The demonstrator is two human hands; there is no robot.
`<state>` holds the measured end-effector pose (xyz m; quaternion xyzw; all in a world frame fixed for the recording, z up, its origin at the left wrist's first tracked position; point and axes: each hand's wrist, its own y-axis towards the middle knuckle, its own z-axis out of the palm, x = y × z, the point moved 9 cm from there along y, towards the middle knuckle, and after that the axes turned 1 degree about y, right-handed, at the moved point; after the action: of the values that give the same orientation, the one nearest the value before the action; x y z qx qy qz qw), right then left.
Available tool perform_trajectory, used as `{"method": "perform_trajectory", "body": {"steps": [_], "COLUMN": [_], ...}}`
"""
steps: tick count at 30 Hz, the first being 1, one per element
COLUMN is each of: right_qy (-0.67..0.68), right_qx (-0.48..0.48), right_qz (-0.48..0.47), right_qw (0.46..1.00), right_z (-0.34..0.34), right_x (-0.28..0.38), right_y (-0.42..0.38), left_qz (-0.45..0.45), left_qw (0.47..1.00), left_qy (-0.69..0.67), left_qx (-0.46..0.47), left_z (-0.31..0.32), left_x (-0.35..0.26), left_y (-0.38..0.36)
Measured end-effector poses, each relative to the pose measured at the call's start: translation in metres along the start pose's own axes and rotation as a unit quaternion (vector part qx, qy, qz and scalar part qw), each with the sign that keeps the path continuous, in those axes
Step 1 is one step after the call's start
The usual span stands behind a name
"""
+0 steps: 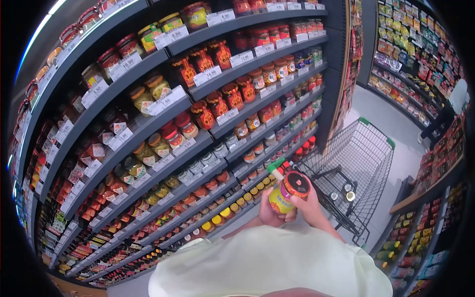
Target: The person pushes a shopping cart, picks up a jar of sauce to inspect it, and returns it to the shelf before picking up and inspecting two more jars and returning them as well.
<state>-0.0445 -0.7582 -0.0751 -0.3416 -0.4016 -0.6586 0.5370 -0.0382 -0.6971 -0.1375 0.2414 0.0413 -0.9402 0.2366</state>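
Note:
A jar (282, 197) with a yellow and pink label and a dark, red-rimmed lid is held upright but tilted in front of my chest. My left hand (270, 210) wraps round its left side and base. From the other side my right hand (308, 204) grips it, thumb across the label. Just beyond the jar, a shopping cart (363, 148) with green corners stands in the aisle. Several small round-topped containers (350, 196) sit in it; their kind is hard to make out.
Tall shelving (217, 128) filled with jars and price tags runs along my left. Another stocked shelf (410, 232) stands at the lower right. Hanging packets (408, 37) cover the far wall, and a person (456, 99) is at the right edge.

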Motion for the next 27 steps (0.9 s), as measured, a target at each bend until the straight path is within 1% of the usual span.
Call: {"method": "perform_trajectory", "body": {"steps": [1, 3, 4, 5, 7, 11, 18, 27], "right_qy": [0.004, -0.075, -0.086, -0.087, -0.093, -0.111, -0.157, -0.178], "right_qx": [0.005, 0.021, 0.021, 0.022, 0.027, 0.041, 0.048, 0.038], "right_qz": [-0.007, -0.021, -0.023, -0.026, -0.018, -0.032, -0.024, -0.032], "right_qw": [1.0, 0.997, 0.996, 0.996, 0.995, 0.992, 0.986, 0.983], "right_z": [0.0, -0.001, 0.0, 0.001, 0.003, 0.008, 0.008, 0.005], "right_x": [-0.001, -0.001, 0.001, 0.001, 0.0, 0.003, 0.003, 0.007], "right_y": [0.002, 0.002, 0.002, 0.002, 0.003, 0.003, 0.004, 0.003], "left_qz": [0.002, -0.005, -0.003, -0.002, -0.001, 0.014, 0.017, 0.022], "left_qw": [1.0, 0.999, 0.999, 0.999, 1.0, 1.0, 1.0, 0.999], "left_qy": [0.009, -0.014, -0.017, -0.015, 0.0, 0.006, -0.003, 0.016], "left_qx": [0.001, -0.039, -0.045, -0.043, 0.022, 0.014, 0.018, 0.019], "left_z": [0.0, -0.007, -0.007, -0.009, 0.001, 0.0, -0.002, 0.006], "left_x": [-0.002, 0.001, 0.0, 0.0, -0.003, -0.006, -0.005, -0.007], "left_y": [-0.001, -0.003, -0.004, -0.004, -0.002, -0.003, -0.003, -0.002]}}
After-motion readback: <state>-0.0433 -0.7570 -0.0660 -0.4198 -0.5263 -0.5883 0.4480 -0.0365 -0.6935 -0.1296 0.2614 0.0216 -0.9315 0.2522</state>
